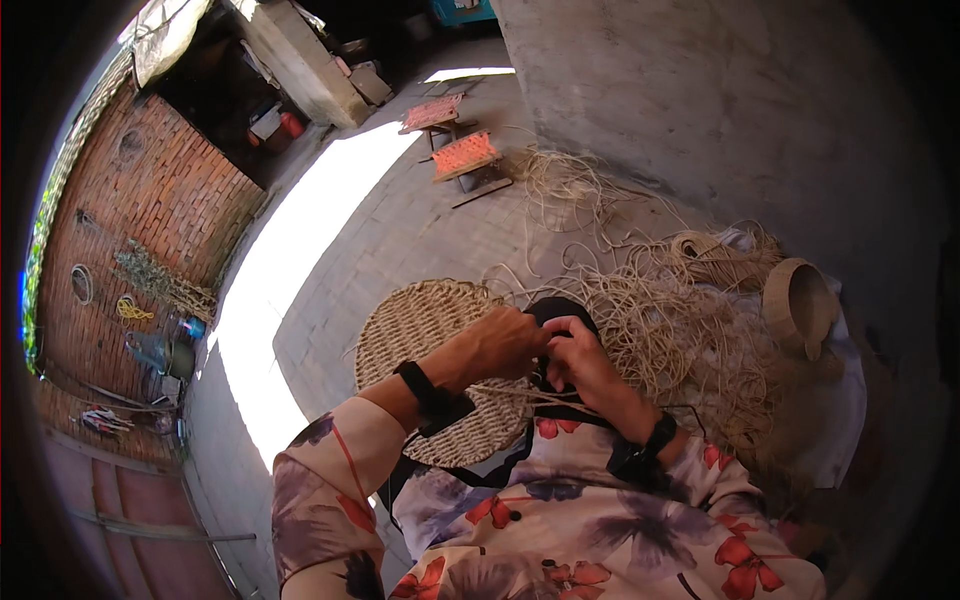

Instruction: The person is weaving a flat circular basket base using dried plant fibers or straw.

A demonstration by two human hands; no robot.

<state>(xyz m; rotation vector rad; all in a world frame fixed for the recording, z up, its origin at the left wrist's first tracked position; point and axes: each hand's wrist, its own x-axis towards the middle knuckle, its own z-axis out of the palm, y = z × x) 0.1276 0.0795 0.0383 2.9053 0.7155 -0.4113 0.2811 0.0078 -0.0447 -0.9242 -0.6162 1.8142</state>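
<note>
A round mat woven from straw-coloured cord (415, 325) lies against my lap, partly covered by my left forearm. My left hand (508, 340) is closed above the mat's right side, its fingertips turned away and hidden. Close against it, my right hand (585, 368) is closed in a pinch, thumb and forefinger meeting beside the left fingers. A strand of straw cord (505, 392) runs from the mat below my hands to the right hand. What the left fingers grip is too small and hidden to tell. Dark cloth or a shoe shows behind the hands.
Right of me spreads a tangled heap of loose cord (650, 330), with a coiled bundle (715, 255) and a round woven basket (797, 300) on white sheeting (850, 400). Two low stools with red woven seats (465, 153) stand ahead. A grey wall (700, 100) rises at right, a brick wall (160, 190) at left.
</note>
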